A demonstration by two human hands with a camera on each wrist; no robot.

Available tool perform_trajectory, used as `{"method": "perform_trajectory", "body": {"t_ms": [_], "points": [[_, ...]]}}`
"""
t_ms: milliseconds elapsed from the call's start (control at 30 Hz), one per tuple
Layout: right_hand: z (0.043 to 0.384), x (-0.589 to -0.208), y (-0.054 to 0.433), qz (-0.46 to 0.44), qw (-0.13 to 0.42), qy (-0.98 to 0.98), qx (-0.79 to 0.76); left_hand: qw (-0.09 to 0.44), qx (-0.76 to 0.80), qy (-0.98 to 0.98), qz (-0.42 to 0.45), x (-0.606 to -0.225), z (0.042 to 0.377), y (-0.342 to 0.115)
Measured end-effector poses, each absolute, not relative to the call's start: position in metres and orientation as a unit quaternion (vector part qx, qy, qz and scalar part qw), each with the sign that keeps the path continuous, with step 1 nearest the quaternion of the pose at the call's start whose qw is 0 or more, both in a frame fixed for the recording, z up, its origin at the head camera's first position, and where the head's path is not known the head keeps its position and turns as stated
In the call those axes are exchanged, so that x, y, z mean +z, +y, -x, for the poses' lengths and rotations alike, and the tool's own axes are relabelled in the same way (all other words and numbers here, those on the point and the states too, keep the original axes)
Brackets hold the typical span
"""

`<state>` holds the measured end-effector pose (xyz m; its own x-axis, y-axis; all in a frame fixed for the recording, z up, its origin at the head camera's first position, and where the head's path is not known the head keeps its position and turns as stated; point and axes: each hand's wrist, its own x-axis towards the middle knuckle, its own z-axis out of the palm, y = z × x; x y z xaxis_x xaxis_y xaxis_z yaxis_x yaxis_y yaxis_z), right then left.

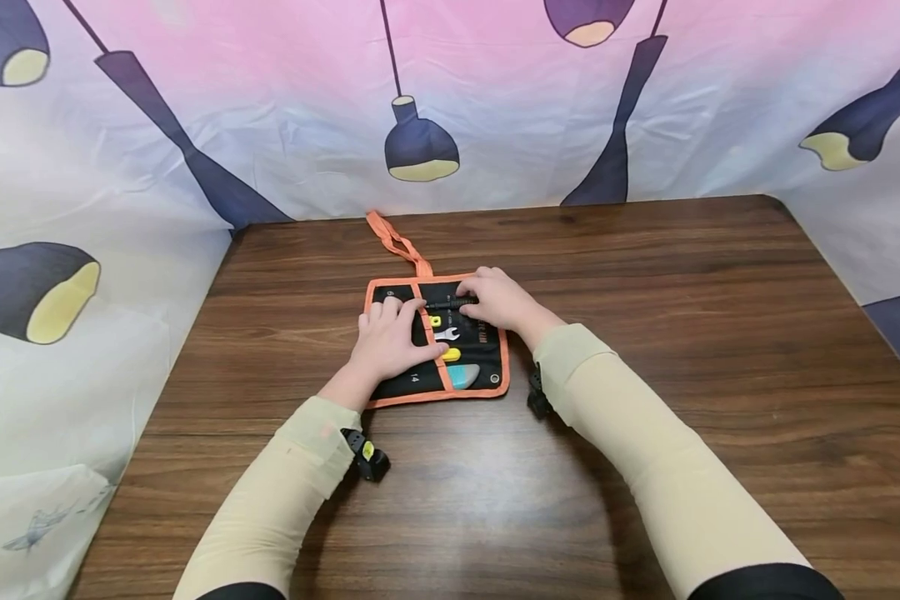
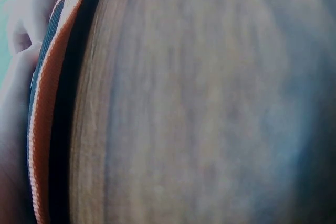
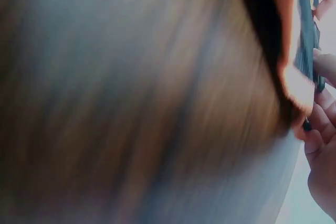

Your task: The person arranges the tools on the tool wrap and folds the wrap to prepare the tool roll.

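A black tool pouch with orange trim [image 1: 420,398] lies unrolled on the table. In its pockets sit a wrench [image 1: 447,334], a yellow-handled tool [image 1: 452,355] and a utility knife with a teal and grey body [image 1: 463,376]. My left hand [image 1: 392,340] rests spread on the pouch's left half, its thumb by the yellow handle and its index fingertip near the orange band. With thumb and fingers my right hand [image 1: 498,302] pinches a slim black rod-like tool [image 1: 447,304] at the top pocket; its exact kind is too small to tell. Both wrist views are blurred.
An orange strap [image 1: 393,240] trails from the pouch toward the back of the brown wooden table [image 1: 690,333]. A printed cloth [image 1: 330,108] hangs behind the table's far edge and along both sides.
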<state>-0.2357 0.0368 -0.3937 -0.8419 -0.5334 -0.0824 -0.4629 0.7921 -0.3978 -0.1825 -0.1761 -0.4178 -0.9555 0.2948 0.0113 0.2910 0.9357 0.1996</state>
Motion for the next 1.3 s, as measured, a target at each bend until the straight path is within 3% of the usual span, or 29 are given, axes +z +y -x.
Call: {"method": "perform_trajectory", "body": {"t_ms": [400,1300], "points": [[0.235,-0.394,0.056,0.246,0.080,0.945,-0.201,0.005,0.105,0.983,-0.148,-0.418,0.181,-0.176],[0.233,-0.398,0.020,0.261,0.061,0.939,-0.216,0.003,0.111,0.982,-0.153,-0.416,0.180,-0.176]]}}
